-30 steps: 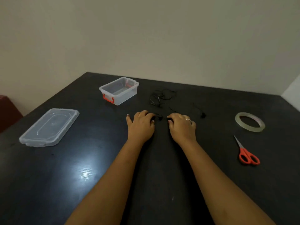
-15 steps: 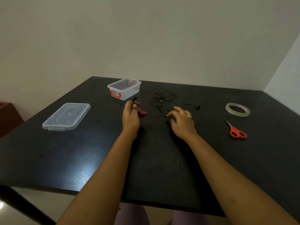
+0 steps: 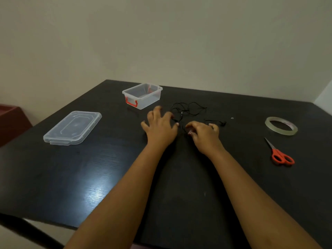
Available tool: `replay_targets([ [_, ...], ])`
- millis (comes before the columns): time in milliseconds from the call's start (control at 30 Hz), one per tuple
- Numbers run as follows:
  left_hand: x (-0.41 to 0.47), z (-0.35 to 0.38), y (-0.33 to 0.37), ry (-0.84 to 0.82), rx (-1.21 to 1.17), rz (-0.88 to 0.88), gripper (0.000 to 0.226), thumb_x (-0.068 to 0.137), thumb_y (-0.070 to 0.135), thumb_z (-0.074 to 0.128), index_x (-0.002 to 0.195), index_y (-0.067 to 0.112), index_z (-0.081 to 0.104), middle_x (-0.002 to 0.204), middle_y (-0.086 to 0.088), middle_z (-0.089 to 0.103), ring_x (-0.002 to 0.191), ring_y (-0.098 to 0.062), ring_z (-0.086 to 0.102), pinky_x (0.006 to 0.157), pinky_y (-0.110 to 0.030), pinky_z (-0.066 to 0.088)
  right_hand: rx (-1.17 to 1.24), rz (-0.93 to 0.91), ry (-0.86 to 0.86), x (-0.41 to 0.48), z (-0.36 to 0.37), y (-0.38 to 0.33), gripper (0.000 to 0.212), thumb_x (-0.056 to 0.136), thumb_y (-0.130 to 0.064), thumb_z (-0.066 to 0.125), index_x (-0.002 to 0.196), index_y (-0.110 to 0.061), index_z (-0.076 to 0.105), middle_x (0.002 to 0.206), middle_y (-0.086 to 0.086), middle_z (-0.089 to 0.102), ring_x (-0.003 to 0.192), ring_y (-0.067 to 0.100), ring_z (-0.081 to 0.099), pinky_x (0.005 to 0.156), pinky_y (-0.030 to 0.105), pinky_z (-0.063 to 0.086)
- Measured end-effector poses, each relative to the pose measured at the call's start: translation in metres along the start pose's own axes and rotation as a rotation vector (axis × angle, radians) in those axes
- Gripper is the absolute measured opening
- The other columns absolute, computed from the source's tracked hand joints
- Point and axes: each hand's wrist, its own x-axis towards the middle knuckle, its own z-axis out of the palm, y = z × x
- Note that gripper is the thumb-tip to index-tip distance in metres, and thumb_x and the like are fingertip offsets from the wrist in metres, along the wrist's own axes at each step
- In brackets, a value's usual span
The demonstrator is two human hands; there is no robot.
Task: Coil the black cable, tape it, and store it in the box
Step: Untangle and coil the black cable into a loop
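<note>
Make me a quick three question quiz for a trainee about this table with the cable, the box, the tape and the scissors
1. True or false: the lid is on the clear box.
2. Which lies nearer the person, the tape roll or the orange-handled scissors?
A. tape roll
B. scissors
3. Fill in: the black cable lies loose on the table, just beyond the left hand and the right hand, and is not yet ____.

Key
1. False; the lid lies apart on the table, left of the box.
2. B
3. coiled
</note>
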Motion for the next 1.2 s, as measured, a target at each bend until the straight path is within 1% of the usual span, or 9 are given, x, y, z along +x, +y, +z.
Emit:
replay_targets([
  [200, 0.000, 0.015, 0.004, -0.046, 0.098, 0.245, 0.026, 0.086, 0.053, 0.053, 0.099, 0.033, 0.064, 0.130, 0.004, 0.046, 0.128, -0.021, 0.030, 0.105, -0.064, 0.000, -0.081, 0.022, -0.032, 0.005, 0.002, 0.003, 0.031, 0.096, -0.012, 0.046, 0.119, -0.026, 0.061, 0.117, 0.000, 0.059, 0.106, 0.019, 0.056, 0.092, 0.036, 0.025],
  [367, -0.003, 0.009, 0.007, -0.107, -0.300, 0.251, 0.030, 0.093, 0.052, 0.038, 0.103, 0.032, 0.058, 0.093, 0.015, 0.059, 0.101, -0.014, 0.058, 0.107, -0.052, 0.021, 0.135, 0.116, 0.138, 0.002, -0.009, 0.001, 0.023, 0.098, -0.014, 0.043, 0.110, -0.022, 0.061, 0.112, 0.000, 0.058, 0.101, 0.018, 0.055, 0.089, 0.037, 0.024],
  [433, -0.006, 0.004, 0.010, -0.131, -0.641, 0.236, 0.042, 0.089, 0.061, 0.039, 0.110, 0.028, 0.055, 0.094, 0.011, 0.064, 0.094, -0.012, 0.063, 0.095, -0.045, 0.044, 0.172, 0.107, 0.242, 0.000, -0.015, 0.000, 0.020, 0.097, -0.016, 0.044, 0.105, -0.024, 0.060, 0.103, -0.005, 0.060, 0.095, 0.012, 0.054, 0.090, 0.036, 0.023],
  [533, -0.011, 0.000, 0.015, -0.229, -0.948, 0.209, 0.060, 0.084, 0.063, 0.043, 0.126, 0.021, 0.049, 0.106, 0.001, 0.066, 0.096, -0.009, 0.065, 0.086, -0.034, 0.053, 0.225, -0.024, 0.246, -0.004, -0.018, 0.000, 0.017, 0.095, -0.015, 0.047, 0.098, -0.022, 0.062, 0.083, -0.013, 0.060, 0.077, 0.003, 0.054, 0.099, 0.036, 0.031],
  [667, -0.014, 0.000, 0.021, -0.276, -1.059, 0.155, 0.043, 0.092, 0.036, 0.053, 0.133, 0.023, 0.046, 0.111, 0.006, 0.064, 0.101, -0.008, 0.063, 0.078, -0.021, 0.053, 0.385, -0.139, 0.157, -0.008, -0.023, -0.009, 0.016, 0.093, -0.015, 0.056, 0.104, -0.015, 0.067, 0.086, -0.005, 0.068, 0.074, 0.003, 0.061, 0.065, 0.011, 0.046],
  [767, -0.012, -0.004, 0.020, -0.185, -1.236, 0.108, 0.035, 0.091, 0.005, 0.056, 0.124, 0.016, 0.052, 0.106, 0.001, 0.069, 0.100, -0.010, 0.066, 0.075, -0.020, 0.053, 0.379, -0.106, 0.139, -0.009, -0.020, -0.010, 0.018, 0.091, -0.016, 0.059, 0.103, -0.014, 0.072, 0.090, 0.002, 0.073, 0.079, 0.011, 0.067, 0.069, 0.032, 0.056],
  [867, -0.010, -0.011, 0.019, -0.125, -1.352, 0.079, 0.032, 0.092, -0.003, 0.050, 0.116, 0.017, 0.056, 0.106, -0.003, 0.070, 0.095, -0.014, 0.068, 0.077, -0.024, 0.054, 0.337, -0.077, 0.152, -0.007, -0.020, -0.009, 0.017, 0.091, -0.022, 0.060, 0.102, -0.018, 0.073, 0.086, 0.001, 0.074, 0.073, 0.013, 0.067, 0.065, 0.036, 0.055],
  [1033, -0.005, -0.019, 0.015, -0.033, -1.566, -0.004, 0.024, 0.097, 0.003, 0.041, 0.110, 0.018, 0.055, 0.111, 0.002, 0.067, 0.091, -0.021, 0.069, 0.080, -0.039, 0.056, 0.198, 0.023, 0.199, -0.004, -0.025, 0.006, 0.023, 0.095, -0.036, 0.053, 0.099, -0.023, 0.071, 0.064, -0.015, 0.059, 0.053, 0.000, 0.053, 0.046, 0.016, 0.034],
  [1200, 0.002, -0.027, 0.003, 0.002, -1.694, -0.151, 0.023, 0.100, 0.013, 0.037, 0.100, 0.023, 0.058, 0.107, 0.007, 0.069, 0.083, -0.023, 0.071, 0.061, -0.029, 0.056, 0.159, 0.143, 0.214, -0.004, -0.030, 0.020, 0.029, 0.096, -0.040, 0.049, 0.108, -0.025, 0.069, 0.074, -0.012, 0.065, 0.056, 0.001, 0.054, 0.047, 0.018, 0.034],
])
